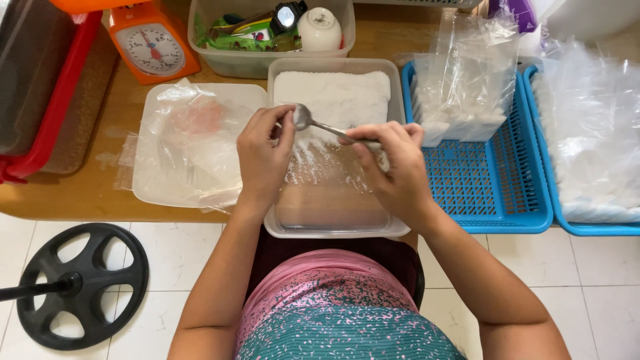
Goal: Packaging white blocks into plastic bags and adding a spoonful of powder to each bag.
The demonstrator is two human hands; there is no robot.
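A: Pink-and-teal patterned shirt [333, 320] is seen nearest the lens; forearms are extended from it up to the bench [80, 193].

B: Held item?

A: Metal spoon [327, 127]. Handle is pinched in the right hand [393, 167], fingers closed around it. Bowl end is met by the left hand [263, 157], whose fingertips are curled against it; whether something small is pinched there cannot be told. Spoon is held just above the clear rectangular tub [333, 230], mid-bench.

B: Tub contents?

A: White powder or granules [333, 97] are packed at the far end; near half is scraped almost bare, with streaks left on the floor of the tub.

B: Step in hand?

A: Judged as portioning: a spoonful is being levelled or cleared by the left fingers. Next move would call for a steady spoon and an opened receiver close by.

B: Surroundings?

A: Left of the tub, a translucent lid or tray [153, 193] is covered by crumpled clear bags [193, 140]. Beyond that, an orange dial scale [153, 47]. Behind the tub, a clear bin of packets and a white cup [320, 30]. Right, two blue slotted baskets [487, 187], loaded with filled clear bags [467, 87]. On the tiled floor, lower left, a black round fan base [80, 287].
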